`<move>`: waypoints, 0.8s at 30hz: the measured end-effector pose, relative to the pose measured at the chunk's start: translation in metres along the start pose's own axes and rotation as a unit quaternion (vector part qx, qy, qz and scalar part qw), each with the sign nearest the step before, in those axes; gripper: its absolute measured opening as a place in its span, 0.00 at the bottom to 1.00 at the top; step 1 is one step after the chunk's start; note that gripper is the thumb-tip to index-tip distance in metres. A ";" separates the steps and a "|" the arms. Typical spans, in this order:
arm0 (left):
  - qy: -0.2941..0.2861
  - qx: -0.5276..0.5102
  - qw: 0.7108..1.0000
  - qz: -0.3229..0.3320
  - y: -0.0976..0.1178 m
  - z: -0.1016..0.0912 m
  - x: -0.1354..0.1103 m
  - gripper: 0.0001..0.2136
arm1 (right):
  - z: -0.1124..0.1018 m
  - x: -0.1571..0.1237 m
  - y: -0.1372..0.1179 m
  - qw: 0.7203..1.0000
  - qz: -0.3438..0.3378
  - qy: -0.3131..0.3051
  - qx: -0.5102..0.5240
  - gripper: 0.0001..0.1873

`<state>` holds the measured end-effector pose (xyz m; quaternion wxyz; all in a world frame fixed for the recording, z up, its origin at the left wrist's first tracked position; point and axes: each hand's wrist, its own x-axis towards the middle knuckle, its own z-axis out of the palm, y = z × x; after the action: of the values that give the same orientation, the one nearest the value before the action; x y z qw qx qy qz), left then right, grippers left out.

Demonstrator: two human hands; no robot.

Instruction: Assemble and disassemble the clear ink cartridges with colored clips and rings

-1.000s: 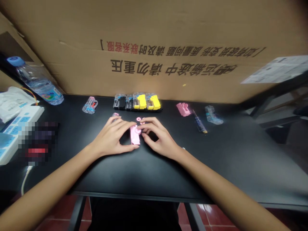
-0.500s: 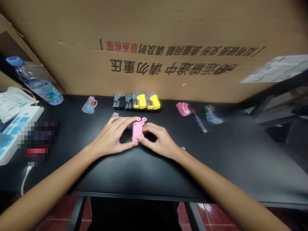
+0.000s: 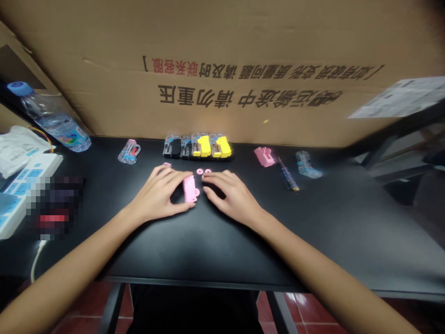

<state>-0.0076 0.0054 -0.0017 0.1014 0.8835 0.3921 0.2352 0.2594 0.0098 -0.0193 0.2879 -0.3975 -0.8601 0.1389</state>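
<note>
Between the thumb and fingers of my left hand (image 3: 162,192) is a pink plastic casing (image 3: 189,189), tipped on its edge over the table. A small pink ring (image 3: 197,192) shows at its right side; whether it is attached I cannot tell. Just to the right, my right hand (image 3: 232,195) hovers with thumb and fingers apart, no longer on the casing. Its fingertips are near two pink rings, a left one (image 3: 200,171) and a right one (image 3: 207,171), lying on the table. Another pink-tipped piece (image 3: 167,164) is mostly hidden behind my left hand.
Along the back of the black table (image 3: 208,250) stand several clear casings with black and yellow parts (image 3: 202,146). A clear casing (image 3: 130,152) lies left. Rightward are a pink casing (image 3: 264,157), a screwdriver (image 3: 288,175) and another clear casing (image 3: 308,165). A bottle (image 3: 66,125) and power strip (image 3: 31,185) sit left.
The pink casing has turned and shifted left in my left hand. My right hand has let go of it, and its fingers have moved up towards the rings.
</note>
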 end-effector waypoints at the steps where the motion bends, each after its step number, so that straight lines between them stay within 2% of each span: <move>1: -0.002 0.006 1.000 -0.004 -0.002 0.000 0.000 0.31 | 0.000 0.000 0.002 1.000 -0.008 -0.007 -0.013 0.12; 8: -0.008 0.021 1.000 -0.012 -0.006 0.002 -0.001 0.31 | -0.001 -0.001 0.001 0.993 -0.092 -0.061 0.048 0.14; 12: -0.005 0.021 1.000 -0.009 -0.007 0.002 -0.001 0.31 | -0.004 -0.001 -0.003 0.992 -0.096 -0.067 0.049 0.13; 19: -0.005 0.013 1.000 -0.009 -0.008 0.003 -0.001 0.31 | -0.009 -0.002 -0.008 0.988 -0.125 -0.090 -0.027 0.15; 24: -0.007 0.009 1.000 -0.013 -0.007 0.002 -0.001 0.31 | -0.007 -0.004 -0.003 0.993 -0.091 -0.072 0.008 0.15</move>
<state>-0.0117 0.0091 -0.0066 0.0986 0.8809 0.4048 0.2244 0.2640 0.0048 -0.0136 0.2398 -0.3039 -0.9103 0.1468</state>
